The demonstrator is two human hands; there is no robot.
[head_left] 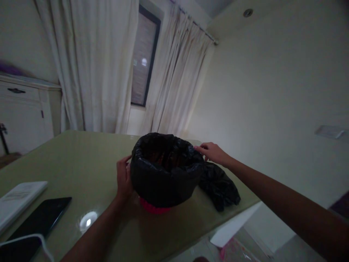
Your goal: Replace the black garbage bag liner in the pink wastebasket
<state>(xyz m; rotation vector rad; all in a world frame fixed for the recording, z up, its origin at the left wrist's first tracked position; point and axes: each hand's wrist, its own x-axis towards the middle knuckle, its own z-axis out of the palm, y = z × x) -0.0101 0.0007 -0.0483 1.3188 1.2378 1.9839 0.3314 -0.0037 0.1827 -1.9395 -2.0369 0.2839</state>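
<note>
Phone [40, 220] and white book [19, 200] at far left of tabletop [81, 160]. Left hand [124, 178] open, flat against left side of bag [163, 171]. Bag lines red bin [154, 207], mid-tabletop. Right hand [214, 153] pinches bag's rim at right. 1 spare bag [220, 185] lies just beside.

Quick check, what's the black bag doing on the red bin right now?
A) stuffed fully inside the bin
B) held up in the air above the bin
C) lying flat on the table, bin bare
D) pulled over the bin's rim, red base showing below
D: the black bag is folded over the rim of the red bin, with only the base showing, the left hand and right hand at its sides.
</note>
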